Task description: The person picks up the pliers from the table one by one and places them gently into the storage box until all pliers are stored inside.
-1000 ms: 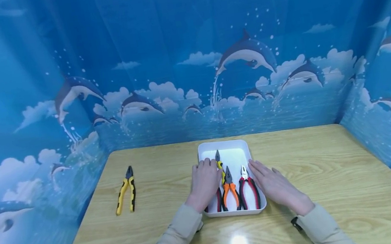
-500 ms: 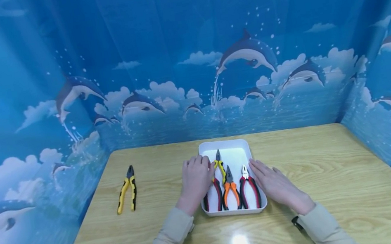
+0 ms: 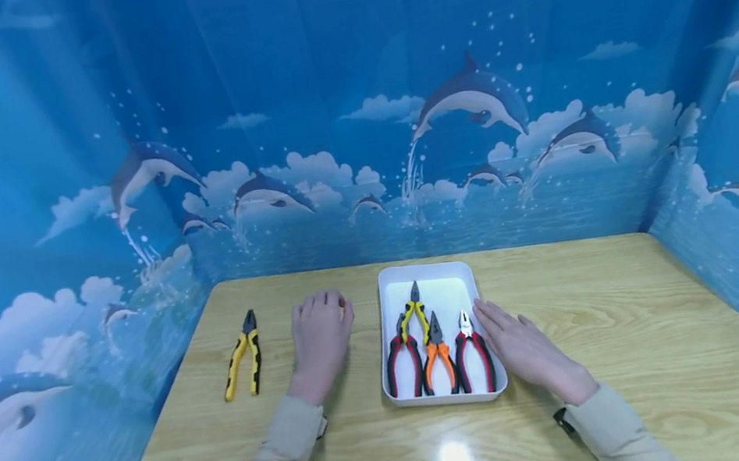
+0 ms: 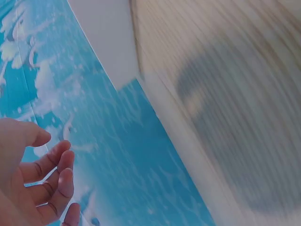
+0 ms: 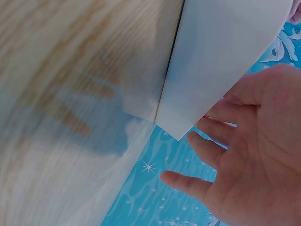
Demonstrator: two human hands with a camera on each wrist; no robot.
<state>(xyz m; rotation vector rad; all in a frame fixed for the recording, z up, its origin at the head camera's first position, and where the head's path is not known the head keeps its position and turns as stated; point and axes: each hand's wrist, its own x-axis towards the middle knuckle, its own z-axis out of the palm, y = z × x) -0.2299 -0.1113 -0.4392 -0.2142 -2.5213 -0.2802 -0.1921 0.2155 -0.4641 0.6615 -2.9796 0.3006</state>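
Observation:
My left hand (image 3: 321, 340) hovers over the table between the tray and a pair of yellow-and-black pliers (image 3: 248, 334) on the left. Its fingers are loosely curled and hold nothing, as the left wrist view confirms. With fairly straight fingers, my right hand (image 3: 527, 354) touches the right wall of the white tray (image 3: 442, 270). Inside the tray lie yellow-and-black pliers (image 3: 416, 306) toward the back, overlapping red-and-black pliers (image 3: 419, 361) at the left. Orange pliers (image 3: 437, 348) are in the middle, and other red-and-black pliers (image 3: 461, 351) at the right.
The wooden table (image 3: 621, 305) extends to both sides of the tray. A blue curtain (image 3: 317, 57) printed with dolphins stands behind it and at both sides. The tray's white outer wall (image 5: 207, 52) shows close up in the right wrist view.
My left hand has let go of the pliers in the tray and moved left, out over the table. The right hand stays at the tray's right side.

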